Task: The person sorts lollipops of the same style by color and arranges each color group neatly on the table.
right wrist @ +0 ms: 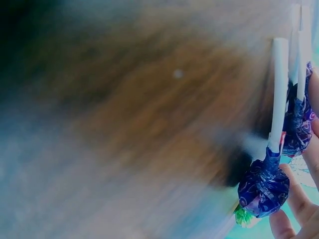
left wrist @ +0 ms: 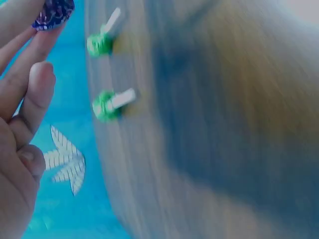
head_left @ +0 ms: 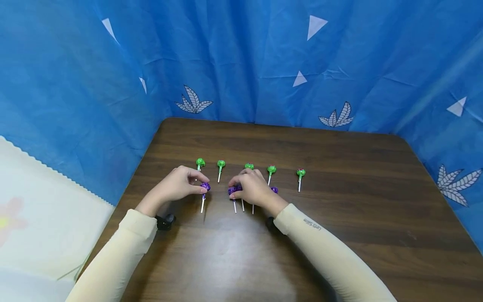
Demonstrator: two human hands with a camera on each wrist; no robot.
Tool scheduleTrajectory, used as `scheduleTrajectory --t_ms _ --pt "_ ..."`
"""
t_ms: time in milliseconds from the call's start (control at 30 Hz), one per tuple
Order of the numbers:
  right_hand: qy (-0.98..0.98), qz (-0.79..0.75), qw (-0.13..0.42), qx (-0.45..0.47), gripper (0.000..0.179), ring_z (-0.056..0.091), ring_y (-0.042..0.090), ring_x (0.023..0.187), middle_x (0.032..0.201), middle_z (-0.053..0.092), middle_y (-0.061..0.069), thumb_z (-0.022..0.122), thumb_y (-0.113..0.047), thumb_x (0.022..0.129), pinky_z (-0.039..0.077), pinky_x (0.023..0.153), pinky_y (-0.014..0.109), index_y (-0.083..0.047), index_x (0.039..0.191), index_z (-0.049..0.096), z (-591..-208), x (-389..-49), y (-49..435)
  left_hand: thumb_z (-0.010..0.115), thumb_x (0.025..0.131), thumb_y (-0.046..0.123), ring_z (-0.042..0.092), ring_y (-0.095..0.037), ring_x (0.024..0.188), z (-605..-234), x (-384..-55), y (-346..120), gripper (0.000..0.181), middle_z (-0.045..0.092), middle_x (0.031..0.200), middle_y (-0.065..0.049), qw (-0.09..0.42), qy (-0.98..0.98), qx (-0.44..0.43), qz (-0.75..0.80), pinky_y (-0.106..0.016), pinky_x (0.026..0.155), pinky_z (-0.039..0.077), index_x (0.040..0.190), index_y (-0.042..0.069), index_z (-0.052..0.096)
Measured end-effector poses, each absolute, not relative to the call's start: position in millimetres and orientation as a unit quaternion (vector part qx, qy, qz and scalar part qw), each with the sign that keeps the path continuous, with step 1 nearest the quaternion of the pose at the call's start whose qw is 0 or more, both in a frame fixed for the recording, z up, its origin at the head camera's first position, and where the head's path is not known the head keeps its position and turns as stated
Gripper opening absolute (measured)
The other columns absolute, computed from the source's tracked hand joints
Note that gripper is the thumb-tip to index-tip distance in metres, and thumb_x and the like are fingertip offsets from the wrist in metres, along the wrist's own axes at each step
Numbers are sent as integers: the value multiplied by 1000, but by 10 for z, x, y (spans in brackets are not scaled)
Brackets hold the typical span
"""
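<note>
In the head view, my left hand [head_left: 179, 183] pinches a purple-wrapped lollipop [head_left: 205, 186] by its head, white stick pointing toward me. That wrapped head [left wrist: 55, 12] also shows at the top of the left wrist view. My right hand [head_left: 253, 187] grips a purple lollipop [head_left: 232, 191] between thumb and fingers. More purple lollipops sit close under this hand, partly hidden; the right wrist view shows one purple lollipop [right wrist: 264, 189] beside the fingers and another [right wrist: 299, 124] against them. One more purple head [head_left: 274, 190] peeks out by the right wrist.
Behind the hands, several green lollipops lie in a row, from the leftmost green lollipop [head_left: 200, 162] to the rightmost green lollipop [head_left: 300, 173]. They lie on a dark wooden table [head_left: 358, 201]. A blue curtain [head_left: 234, 54] hangs along the table's far edge and sides.
</note>
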State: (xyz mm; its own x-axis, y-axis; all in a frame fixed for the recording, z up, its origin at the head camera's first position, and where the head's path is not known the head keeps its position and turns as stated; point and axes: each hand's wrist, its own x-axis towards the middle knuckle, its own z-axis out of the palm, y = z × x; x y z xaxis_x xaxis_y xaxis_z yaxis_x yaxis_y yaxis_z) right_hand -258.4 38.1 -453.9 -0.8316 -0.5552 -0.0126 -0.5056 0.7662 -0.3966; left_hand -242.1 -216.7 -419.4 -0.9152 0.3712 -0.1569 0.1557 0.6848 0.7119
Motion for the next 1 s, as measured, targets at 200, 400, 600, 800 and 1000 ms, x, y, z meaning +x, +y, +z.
scheduleTrajectory --t_ms 200,400,600,800,1000 --pt "939 -192 58 -279 29 56 20 118 103 74 -10 81 -40 80 37 100 42 -27 107 76 -4571 -2564 425 81 82 19 45 -13 64 -4352 -2255 -2349 24 72 87 -1 140 906 143 373 -26 57 41 104 11 77" --pt "937 -195 57 -284 29 56 20 117 101 74 -11 81 -39 81 37 99 42 -27 106 76 -4563 -2571 406 83 80 19 50 -11 70 -4499 -2181 -2451 22 75 92 2 127 924 131 335 -25 63 42 100 14 78" --pt "938 -197 61 -279 28 55 20 116 103 74 -12 80 -39 81 37 98 42 -27 106 75 -4544 -2563 378 83 80 21 47 -11 68 -4520 -2162 -2488 23 73 88 4 124 930 140 315 -26 61 40 101 15 78" --pt "938 -198 66 -276 28 56 20 116 103 74 -11 81 -38 81 37 100 43 -25 107 75 -4524 -2547 362 84 79 24 47 -11 67 -4522 -2145 -2477 23 73 87 7 121 939 132 294 -27 61 38 101 19 79" --pt "938 -195 67 -279 28 56 20 117 104 74 -11 80 -37 82 37 100 43 -25 107 75 -4518 -2554 369 84 78 25 48 -10 68 -4543 -2155 -2462 23 74 87 10 113 942 135 287 -28 65 38 100 21 79"
